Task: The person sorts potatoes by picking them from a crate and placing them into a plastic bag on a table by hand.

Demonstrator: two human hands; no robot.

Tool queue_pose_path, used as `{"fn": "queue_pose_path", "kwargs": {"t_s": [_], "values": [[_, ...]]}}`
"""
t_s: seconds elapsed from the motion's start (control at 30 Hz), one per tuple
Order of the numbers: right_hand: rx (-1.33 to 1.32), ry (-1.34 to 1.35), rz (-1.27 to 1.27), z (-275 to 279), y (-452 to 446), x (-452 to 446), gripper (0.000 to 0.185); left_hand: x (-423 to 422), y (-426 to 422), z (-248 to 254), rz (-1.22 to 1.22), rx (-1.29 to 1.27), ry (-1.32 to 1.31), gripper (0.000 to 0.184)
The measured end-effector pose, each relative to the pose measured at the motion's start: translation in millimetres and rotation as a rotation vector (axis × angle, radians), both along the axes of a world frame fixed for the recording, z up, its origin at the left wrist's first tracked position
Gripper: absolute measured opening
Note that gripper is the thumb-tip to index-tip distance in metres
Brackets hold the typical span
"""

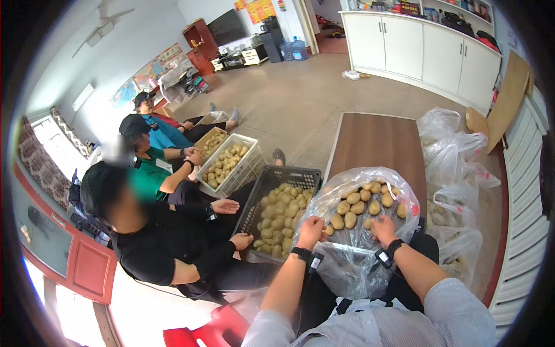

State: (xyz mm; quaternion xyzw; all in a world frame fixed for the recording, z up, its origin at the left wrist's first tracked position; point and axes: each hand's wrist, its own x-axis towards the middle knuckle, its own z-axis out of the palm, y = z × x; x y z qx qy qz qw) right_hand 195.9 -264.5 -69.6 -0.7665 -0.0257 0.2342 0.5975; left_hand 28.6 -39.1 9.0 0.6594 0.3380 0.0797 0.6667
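Observation:
A clear plastic bag (pixel 352 269) lies open in front of me, partly over my lap and partly over the table's near end. Several potatoes (pixel 350 220) are spread inside it. My left hand (pixel 313 230) is closed at the bag's left rim, beside the nearest potatoes. On the other side, my right hand (pixel 383 229) has its fingers bent together at the near right rim, close to a small potato (pixel 368 223). Both hands appear to pinch the plastic, though the fingertips are partly hidden. Each wrist wears a black band with a small device.
A grey crate (pixel 245 217) of potatoes stands left of the bag, with a white crate (pixel 254 151) behind it. Three people sit along the left; the nearest person's hand (pixel 241 241) touches the grey crate. Filled plastic bags (pixel 457 191) line the right of the brown table (pixel 376 139).

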Motion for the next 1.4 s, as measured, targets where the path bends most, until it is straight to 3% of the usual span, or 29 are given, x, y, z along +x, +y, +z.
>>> {"fn": "queue_pose_path", "kwargs": {"t_s": [0.1, 0.17, 0.37, 0.43, 0.47, 0.53, 0.57, 0.77, 0.83, 0.9, 0.97, 1.03, 1.1, 1.2, 1.27, 1.4], "values": [[0.189, 0.210, 0.085, 15.3, 8.6, -9.4, 0.047, -1.1, -1.2, 4.1, -0.015, -0.024, 0.044, 0.028], [0.169, 0.140, 0.184, 33.9, 15.7, -20.2, 0.034, -0.9, -2.6, -2.6, 0.038, -0.054, -0.007, 0.028], [0.274, 0.213, 0.350, 68.8, 52.3, -45.1, 0.034, -6.0, -6.7, 9.8, -0.067, -0.150, 0.063, 0.048], [0.249, 0.141, 0.438, 87.8, 59.2, -52.3, 0.034, -8.1, -2.1, -3.4, -0.222, -0.151, -0.069, 0.045], [0.255, 0.049, 0.472, 90.6, 64.1, -58.0, 0.033, -5.7, -3.6, 0.9, -0.188, -0.282, -0.049, 0.045], [0.209, -0.417, 0.483, 60.1, 79.3, -61.5, 0.032, -0.4, -0.5, 0.2, -0.211, -0.445, -0.029, 0.046], [0.188, -0.402, 0.477, 61.4, 81.1, -65.0, 0.032, -0.7, -2.7, 1.9, -0.242, -0.318, -0.023, 0.042], [0.196, -0.507, 0.556, 69.2, 78.0, -80.3, 0.038, -2.5, 6.0, -0.9, -0.170, -0.471, -0.124, 0.031], [0.352, -0.305, 0.540, 68.7, 76.1, -82.9, 0.042, -3.4, 7.9, -0.6, -0.119, -0.475, -0.123, 0.029], [0.268, -0.294, 0.567, 68.2, 69.0, -77.2, 0.042, -1.9, 11.4, -3.0, -0.113, -0.487, -0.146, 0.030], [0.187, -0.281, 0.613, 51.1, 61.5, -66.0, 0.041, -5.3, 12.9, 4.8, -0.024, -0.483, -0.204, 0.030], [-0.049, -0.557, 0.608, 21.0, 53.3, -56.2, 0.040, -9.4, 13.3, 9.3, 0.052, -0.498, -0.258, 0.034], [-0.169, -0.624, 0.655, 16.8, 39.0, -48.4, 0.038, -14.9, 18.3, 6.2, 0.210, -0.523, -0.349, 0.031], [-0.200, -0.602, 0.680, 19.2, 29.2, -41.9, 0.039, -21.5, 32.4, 1.9, 0.347, -0.595, -0.444, 0.030], [-0.396, -0.602, 0.667, 21.9, 25.7, -35.5, 0.041, -24.0, 43.4, -7.5, 0.451, -0.626, -0.481, 0.031], [-0.340, -0.766, 0.695, 13.8, 28.3, -29.3, 0.043, -28.3, 70.6, -38.5, 0.643, -0.681, -0.504, 0.032]]}}
